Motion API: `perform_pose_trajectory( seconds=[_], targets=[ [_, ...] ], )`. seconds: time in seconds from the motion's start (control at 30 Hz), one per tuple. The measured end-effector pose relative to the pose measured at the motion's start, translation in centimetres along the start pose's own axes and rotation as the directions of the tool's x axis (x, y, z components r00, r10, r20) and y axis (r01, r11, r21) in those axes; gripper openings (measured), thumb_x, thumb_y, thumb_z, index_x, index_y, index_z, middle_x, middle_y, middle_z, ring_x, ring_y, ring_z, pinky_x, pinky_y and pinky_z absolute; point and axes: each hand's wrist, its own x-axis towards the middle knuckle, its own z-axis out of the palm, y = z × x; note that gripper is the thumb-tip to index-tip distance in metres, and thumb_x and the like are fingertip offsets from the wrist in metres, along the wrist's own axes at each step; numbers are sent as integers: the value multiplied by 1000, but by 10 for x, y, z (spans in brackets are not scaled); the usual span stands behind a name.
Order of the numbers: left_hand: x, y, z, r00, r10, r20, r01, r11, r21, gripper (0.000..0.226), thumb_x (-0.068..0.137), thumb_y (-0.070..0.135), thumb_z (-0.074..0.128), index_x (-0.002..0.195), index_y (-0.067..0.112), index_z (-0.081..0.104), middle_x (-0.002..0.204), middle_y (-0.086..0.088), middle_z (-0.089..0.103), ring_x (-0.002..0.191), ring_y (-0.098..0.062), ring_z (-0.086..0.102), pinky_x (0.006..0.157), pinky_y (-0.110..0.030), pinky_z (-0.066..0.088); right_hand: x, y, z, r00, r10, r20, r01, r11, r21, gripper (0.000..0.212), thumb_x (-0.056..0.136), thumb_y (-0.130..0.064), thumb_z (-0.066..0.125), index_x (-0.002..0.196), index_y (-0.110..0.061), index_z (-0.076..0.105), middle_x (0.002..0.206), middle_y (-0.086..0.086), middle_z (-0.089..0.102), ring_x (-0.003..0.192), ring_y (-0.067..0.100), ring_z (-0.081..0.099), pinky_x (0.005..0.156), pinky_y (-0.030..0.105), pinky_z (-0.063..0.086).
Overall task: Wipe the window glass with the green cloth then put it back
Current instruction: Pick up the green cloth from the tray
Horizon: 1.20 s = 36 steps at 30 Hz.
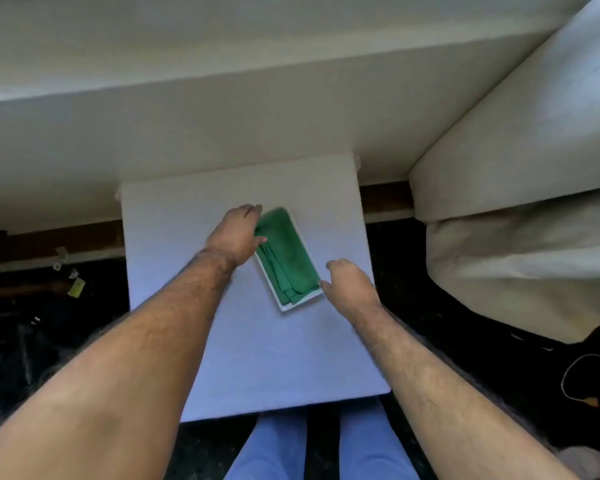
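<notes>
A folded green cloth (286,258) lies inside a shallow white tray (297,304) on a small white table (194,323). My left hand (236,233) rests at the tray's left side, its fingers curled over the cloth's left edge. My right hand (350,285) is at the tray's near right corner, fingers bent down and touching the rim. The window glass is not in view.
A white sill or ledge (222,116) runs across the wall behind the table. A white covered mattress or cushion (520,202) fills the right side. The floor is dark, with small scraps at the left (75,285) and a thin cord at the right (582,379). My legs (323,445) stand below the table's front edge.
</notes>
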Motion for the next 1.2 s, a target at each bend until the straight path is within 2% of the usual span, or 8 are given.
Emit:
perform_pose_trajectory(
  seconds=[0.13,0.3,0.43,0.57,0.73,0.93,1.1,1.2],
  targets=[
    [17,-2,35,999,-33,-6,33,999,7,65,98,22,67,154,3,40,151,-19,50,137,-36,47,117,-43,41,15,0,36,998,56,38,-58,996,64,34,102,-26,69,129,-4,66,125,16,70,112,35,70,87,39,56],
    [30,-8,65,995,-71,-73,75,995,63,49,99,12,61,145,-2,47,141,-23,53,130,-38,47,106,-48,48,34,-2,65,995,94,22,-96,992,86,26,101,-24,68,119,-4,67,113,15,71,98,33,70,75,38,54],
    [39,-7,74,986,-89,-144,101,992,79,40,97,0,58,137,-3,52,133,-24,55,123,-38,49,97,-46,49,42,-8,70,985,162,-55,-156,983,100,29,102,-31,71,114,-5,65,97,10,68,79,24,56,66,34,46],
    [48,-10,78,985,-127,-117,136,988,76,35,98,2,60,133,-3,56,128,-22,59,121,-35,52,98,-42,49,46,-11,76,972,215,-91,-211,976,54,13,104,-7,64,117,-5,66,106,13,75,77,22,55,64,31,46],
    [51,-12,74,973,-212,-91,209,977,-47,36,96,7,60,131,3,65,122,-17,62,116,-32,59,94,-39,54,41,-18,69,957,272,-102,-246,946,213,19,98,-11,66,115,-11,74,106,6,74,87,23,67,70,33,58],
    [29,-14,66,956,-291,-33,278,937,-211,32,89,18,61,117,8,69,120,-14,60,109,-28,59,85,-35,56,25,-17,52,965,217,-149,-121,868,482,11,86,-15,76,91,-15,66,100,0,60,83,14,56,63,25,45],
    [-2,-13,55,934,-356,-32,267,755,-599,24,91,13,64,115,14,63,102,0,64,78,-6,58,61,-16,43,15,-18,31,974,194,-118,-58,714,698,23,85,-5,74,87,-19,56,85,-6,58,75,8,54,55,8,45],
    [-25,-9,36,914,-405,-3,247,564,-788,34,90,6,67,121,17,58,115,-3,65,94,-14,67,76,-27,58,6,-22,13,967,252,-33,-126,590,798,36,88,-4,74,117,-20,58,97,-4,65,86,7,66,67,12,53]
  ],
)
